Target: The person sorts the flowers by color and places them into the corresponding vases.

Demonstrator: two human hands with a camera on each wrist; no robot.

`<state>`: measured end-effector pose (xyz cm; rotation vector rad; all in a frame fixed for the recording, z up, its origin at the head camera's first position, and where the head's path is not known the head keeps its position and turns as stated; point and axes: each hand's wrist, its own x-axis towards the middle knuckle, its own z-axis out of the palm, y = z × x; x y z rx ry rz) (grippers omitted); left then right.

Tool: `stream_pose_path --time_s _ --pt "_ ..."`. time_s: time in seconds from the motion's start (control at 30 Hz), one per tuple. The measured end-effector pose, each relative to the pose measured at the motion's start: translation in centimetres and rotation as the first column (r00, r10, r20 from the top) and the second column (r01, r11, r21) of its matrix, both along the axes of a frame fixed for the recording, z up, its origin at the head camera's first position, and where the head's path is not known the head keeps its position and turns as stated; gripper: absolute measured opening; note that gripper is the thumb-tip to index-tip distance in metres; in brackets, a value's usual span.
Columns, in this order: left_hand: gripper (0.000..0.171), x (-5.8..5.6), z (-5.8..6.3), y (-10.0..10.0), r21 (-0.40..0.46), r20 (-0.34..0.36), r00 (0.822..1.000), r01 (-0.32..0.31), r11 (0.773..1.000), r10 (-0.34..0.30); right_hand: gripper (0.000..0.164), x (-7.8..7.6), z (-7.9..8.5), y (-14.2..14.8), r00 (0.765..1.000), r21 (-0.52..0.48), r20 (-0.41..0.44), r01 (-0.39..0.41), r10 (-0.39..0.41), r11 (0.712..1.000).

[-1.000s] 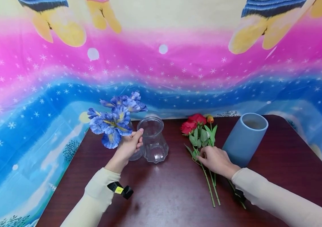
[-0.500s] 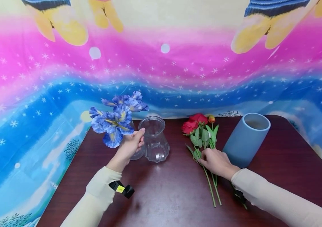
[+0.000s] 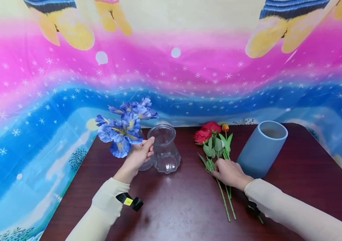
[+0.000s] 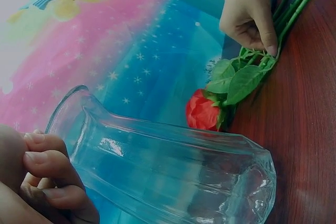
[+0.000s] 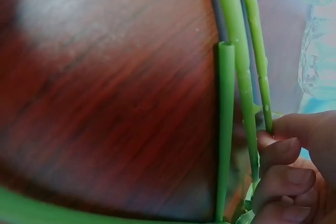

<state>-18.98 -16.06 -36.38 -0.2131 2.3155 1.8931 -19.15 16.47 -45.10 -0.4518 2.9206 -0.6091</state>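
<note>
In the head view my left hand [image 3: 139, 154], fingers curled, is beside the purple-blue irises [image 3: 119, 132]. It grips them low behind the blossoms, where the stems are hidden. Right of that hand stands a clear glass vase [image 3: 166, 154], also large in the left wrist view, where curled fingers [image 4: 52, 169] overlap its rim. My right hand [image 3: 229, 172] pinches a green stem of the red roses [image 3: 207, 130] between thumb and forefinger. The right wrist view shows thin green stems [image 5: 244, 77] running up from those fingertips. A small orange-yellow tulip bud [image 3: 225, 127] lies with the roses.
A tall blue-grey vase [image 3: 256, 154] stands just right of my right hand. Part of a second glass vessel [image 3: 146, 164] shows behind my left hand. The dark red-brown table [image 3: 177, 204] ends at a patterned cloth backdrop [image 3: 164, 77].
Nearly everything is still. The whole view has shifted slightly; both hands keep their places at the irises and the rose stems.
</note>
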Motion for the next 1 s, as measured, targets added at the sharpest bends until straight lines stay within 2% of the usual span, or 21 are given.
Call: stream_pose_path --time_s 0.27,0.6,1.0 --pt "0.047 0.0 -0.1 0.1 -0.036 -0.001 1.0 0.009 0.999 -0.009 0.051 0.2 0.2 0.1 1.0 -0.052 0.005 0.019 -0.018 0.998" --pt "0.047 0.1 0.0 0.1 -0.037 0.009 1.0 0.007 0.999 -0.007 0.049 0.6 0.7 -0.1 0.999 -0.131 -0.002 0.037 -0.038 0.991" --pt "0.047 0.0 -0.1 -0.1 -0.039 0.012 1.0 0.004 0.999 -0.003 0.044 1.1 1.4 -0.4 0.996 -0.178 -0.07 0.037 -0.05 0.983"
